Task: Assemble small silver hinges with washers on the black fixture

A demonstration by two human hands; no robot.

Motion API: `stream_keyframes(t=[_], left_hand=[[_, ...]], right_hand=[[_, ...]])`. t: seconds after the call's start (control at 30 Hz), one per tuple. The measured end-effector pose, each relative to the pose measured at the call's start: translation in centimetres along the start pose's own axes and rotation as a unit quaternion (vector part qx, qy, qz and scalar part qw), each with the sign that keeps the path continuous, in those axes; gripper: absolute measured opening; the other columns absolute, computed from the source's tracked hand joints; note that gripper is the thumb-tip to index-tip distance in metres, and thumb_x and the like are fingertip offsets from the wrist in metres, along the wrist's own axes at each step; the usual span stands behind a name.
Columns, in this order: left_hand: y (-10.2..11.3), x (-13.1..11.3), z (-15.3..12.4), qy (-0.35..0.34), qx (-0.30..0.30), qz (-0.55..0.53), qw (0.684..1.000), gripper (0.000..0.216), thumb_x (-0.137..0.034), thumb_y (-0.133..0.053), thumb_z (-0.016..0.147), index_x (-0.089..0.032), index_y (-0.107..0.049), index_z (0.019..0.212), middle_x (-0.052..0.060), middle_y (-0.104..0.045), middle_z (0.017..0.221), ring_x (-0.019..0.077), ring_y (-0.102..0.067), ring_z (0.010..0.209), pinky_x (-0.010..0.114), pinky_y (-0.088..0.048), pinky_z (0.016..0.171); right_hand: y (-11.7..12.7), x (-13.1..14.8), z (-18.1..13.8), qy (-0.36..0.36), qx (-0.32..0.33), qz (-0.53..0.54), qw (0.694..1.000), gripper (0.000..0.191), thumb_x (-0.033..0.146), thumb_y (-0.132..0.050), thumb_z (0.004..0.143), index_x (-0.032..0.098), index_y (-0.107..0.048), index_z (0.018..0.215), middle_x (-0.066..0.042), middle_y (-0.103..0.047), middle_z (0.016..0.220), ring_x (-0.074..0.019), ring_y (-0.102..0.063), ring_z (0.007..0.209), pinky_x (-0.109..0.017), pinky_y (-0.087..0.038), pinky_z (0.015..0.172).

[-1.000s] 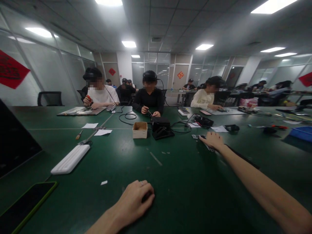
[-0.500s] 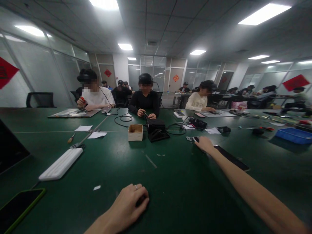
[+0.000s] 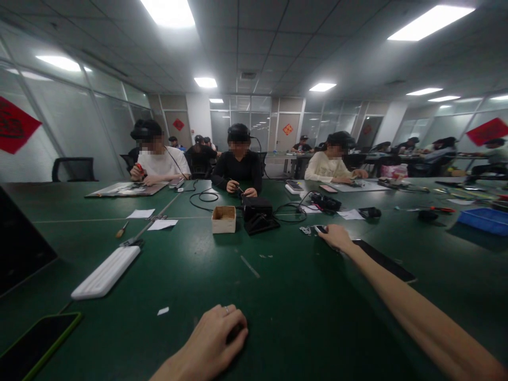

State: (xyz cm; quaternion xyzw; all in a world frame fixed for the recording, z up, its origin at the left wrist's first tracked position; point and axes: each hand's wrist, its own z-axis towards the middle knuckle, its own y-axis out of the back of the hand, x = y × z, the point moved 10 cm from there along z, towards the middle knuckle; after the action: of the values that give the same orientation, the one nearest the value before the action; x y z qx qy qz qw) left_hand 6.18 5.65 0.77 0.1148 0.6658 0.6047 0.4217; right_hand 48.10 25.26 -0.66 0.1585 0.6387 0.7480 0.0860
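My left hand (image 3: 214, 341) rests low in the middle of the green table (image 3: 293, 307). Its fingers are curled over something dark that I cannot make out, and one finger wears a ring. My right arm stretches far forward. My right hand (image 3: 338, 237) has its fingertips at a small phone-like device (image 3: 320, 228), but the back of the hand hides the grip. Small metal parts (image 3: 305, 230) lie just left of the device. A flat dark slab (image 3: 383, 259) lies under my right forearm.
A white ridged case (image 3: 105, 272), a green-rimmed phone (image 3: 35, 346) and a dark screen (image 3: 19, 243) are at the left. Ahead stand a cardboard box (image 3: 223, 218) and a black device (image 3: 257, 216) with cables. A blue tray (image 3: 482, 219) sits far right. Three people work across the table.
The view has swung slightly. My right hand stays at the small device and my left hand stays curled in the same spot.
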Motion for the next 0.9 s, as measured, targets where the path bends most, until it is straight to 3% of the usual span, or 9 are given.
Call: stream_keyframes(t=[0.4, 0.9], left_hand=[[-0.04, 0.21, 0.06, -0.003, -0.007, -0.004, 1.0, 0.011, -0.019, -0.049, 0.089, -0.022, -0.059, 0.09, 0.001, -0.062, 0.085, 0.0169, -0.055, 0.074, 0.028, -0.037, 0.067], [0.22, -0.28, -0.05, -0.009, -0.009, 0.004, 1.0, 0.01, -0.018, -0.05, 0.089, -0.02, -0.059, 0.089, 0.001, -0.063, 0.084, 0.0162, -0.056, 0.073, 0.028, -0.038, 0.068]], right_hand=[[0.2, 0.04, -0.64, 0.012, 0.009, 0.034, 0.999, 0.038, 0.046, -0.051, 0.085, 0.014, -0.07, 0.093, -0.013, -0.07, 0.092, -0.0244, -0.065, 0.085, -0.025, -0.041, 0.063], [0.0, 0.25, -0.45, 0.007, 0.027, 0.066, 0.997, 0.032, 0.043, -0.059, 0.081, 0.014, -0.071, 0.086, -0.011, -0.071, 0.085, -0.0249, -0.066, 0.083, -0.025, -0.042, 0.064]])
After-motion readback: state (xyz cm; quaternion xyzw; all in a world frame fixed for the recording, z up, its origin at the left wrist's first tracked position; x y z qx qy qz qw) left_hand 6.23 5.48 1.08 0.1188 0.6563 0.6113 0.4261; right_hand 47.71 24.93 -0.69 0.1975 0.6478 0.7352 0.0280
